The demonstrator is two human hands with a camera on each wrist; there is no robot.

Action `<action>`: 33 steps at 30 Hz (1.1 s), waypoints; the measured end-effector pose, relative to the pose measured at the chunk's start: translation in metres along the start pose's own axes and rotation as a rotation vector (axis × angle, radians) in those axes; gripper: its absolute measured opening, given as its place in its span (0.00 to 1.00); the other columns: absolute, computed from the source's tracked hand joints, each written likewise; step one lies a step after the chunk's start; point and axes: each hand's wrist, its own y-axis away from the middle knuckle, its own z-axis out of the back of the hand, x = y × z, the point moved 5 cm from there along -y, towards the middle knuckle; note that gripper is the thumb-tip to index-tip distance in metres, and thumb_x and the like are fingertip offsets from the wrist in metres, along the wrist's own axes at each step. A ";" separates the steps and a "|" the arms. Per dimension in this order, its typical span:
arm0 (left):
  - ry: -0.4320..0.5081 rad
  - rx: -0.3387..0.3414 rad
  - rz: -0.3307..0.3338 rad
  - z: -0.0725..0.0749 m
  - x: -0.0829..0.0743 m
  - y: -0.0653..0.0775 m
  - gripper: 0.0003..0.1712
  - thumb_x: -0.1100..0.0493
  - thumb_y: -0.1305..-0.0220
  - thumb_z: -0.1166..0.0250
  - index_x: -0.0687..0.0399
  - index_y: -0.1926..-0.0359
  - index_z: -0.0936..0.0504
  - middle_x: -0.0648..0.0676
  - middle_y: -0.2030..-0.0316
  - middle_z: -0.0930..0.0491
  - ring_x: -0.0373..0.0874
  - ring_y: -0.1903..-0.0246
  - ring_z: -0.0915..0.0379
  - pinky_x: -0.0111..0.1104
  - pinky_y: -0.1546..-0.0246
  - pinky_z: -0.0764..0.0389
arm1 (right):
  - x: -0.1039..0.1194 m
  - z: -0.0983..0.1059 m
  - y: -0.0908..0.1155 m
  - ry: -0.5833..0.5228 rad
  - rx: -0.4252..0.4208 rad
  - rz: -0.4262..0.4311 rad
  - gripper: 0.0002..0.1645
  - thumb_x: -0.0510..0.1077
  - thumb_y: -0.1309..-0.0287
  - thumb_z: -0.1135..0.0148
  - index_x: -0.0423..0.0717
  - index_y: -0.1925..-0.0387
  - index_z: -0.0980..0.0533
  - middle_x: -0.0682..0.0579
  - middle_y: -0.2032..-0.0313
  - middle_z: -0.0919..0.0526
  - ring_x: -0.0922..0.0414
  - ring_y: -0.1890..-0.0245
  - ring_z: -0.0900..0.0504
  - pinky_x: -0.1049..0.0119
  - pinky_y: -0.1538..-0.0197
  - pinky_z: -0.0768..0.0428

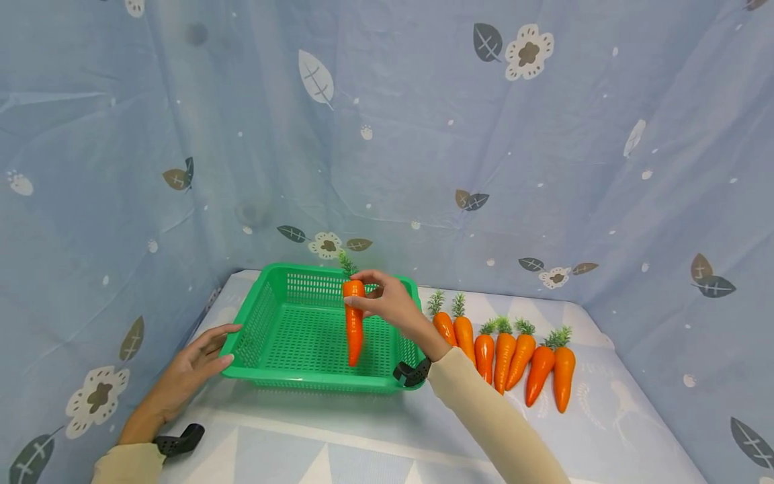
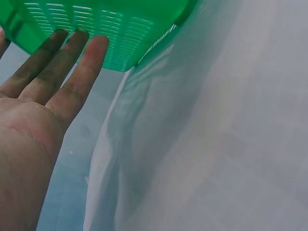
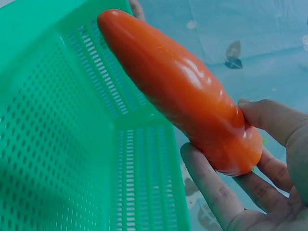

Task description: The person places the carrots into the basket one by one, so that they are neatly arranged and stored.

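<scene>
An orange carrot (image 1: 354,323) with a frilly green top hangs tip-down over the green plastic basket (image 1: 326,383), gripped near its thick end by my right hand (image 1: 387,302). In the right wrist view, thumb and fingers pinch the carrot (image 3: 183,86) from both sides, and the basket's slotted wall lies behind it. My left hand (image 1: 193,366) is at the basket's left rim, fingers extended. From the left wrist, straight fingers (image 2: 91,60) of that hand show against the basket's outer side (image 2: 96,19). No carrot shows inside the basket.
Several more carrots (image 1: 564,378) with green tops lie in a row on the pale cloth-covered table (image 1: 302,437), right of the basket. A blue curtain (image 1: 393,134) with leaf and flower prints hangs behind and at both sides. Each wrist wears a black band (image 1: 181,440).
</scene>
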 end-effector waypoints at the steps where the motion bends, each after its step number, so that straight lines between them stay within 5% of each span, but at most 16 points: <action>1: 0.001 0.000 -0.001 0.000 0.000 0.000 0.33 0.62 0.20 0.46 0.48 0.20 0.43 0.53 0.20 0.53 0.53 0.23 0.55 0.18 0.43 0.34 | -0.001 -0.003 -0.002 -0.013 0.010 -0.008 0.30 0.47 0.39 0.24 0.50 0.37 0.24 0.48 0.47 0.18 0.46 0.54 0.15 0.50 0.55 0.13; 12: -0.006 -0.013 0.013 0.002 0.002 0.000 0.32 0.61 0.20 0.46 0.47 0.20 0.42 0.55 0.20 0.53 0.72 0.25 0.61 0.17 0.44 0.34 | -0.011 -0.036 -0.037 -0.057 0.062 -0.070 0.28 0.45 0.41 0.23 0.50 0.41 0.22 0.48 0.44 0.22 0.49 0.56 0.14 0.53 0.58 0.12; 23: 0.008 -0.009 -0.001 0.000 -0.002 0.000 0.33 0.62 0.20 0.45 0.48 0.20 0.42 0.55 0.20 0.53 0.63 0.23 0.58 0.19 0.42 0.34 | -0.024 -0.075 -0.058 -0.019 0.062 -0.160 0.23 0.44 0.43 0.21 0.50 0.47 0.19 0.52 0.49 0.22 0.50 0.61 0.13 0.55 0.62 0.12; 29: 0.014 -0.025 -0.002 0.000 -0.002 0.000 0.32 0.62 0.21 0.45 0.47 0.21 0.41 0.54 0.20 0.51 0.39 0.26 0.50 0.19 0.42 0.33 | -0.028 -0.086 -0.067 -0.009 0.059 -0.171 0.24 0.42 0.44 0.21 0.46 0.47 0.20 0.51 0.53 0.21 0.51 0.63 0.14 0.53 0.62 0.12; 33: 0.016 -0.020 -0.008 0.000 -0.002 0.000 0.32 0.62 0.21 0.45 0.48 0.21 0.40 0.56 0.20 0.51 0.35 0.28 0.49 0.19 0.42 0.33 | -0.032 -0.093 -0.070 -0.004 0.056 -0.189 0.24 0.41 0.44 0.21 0.44 0.47 0.20 0.49 0.54 0.21 0.51 0.63 0.15 0.46 0.57 0.13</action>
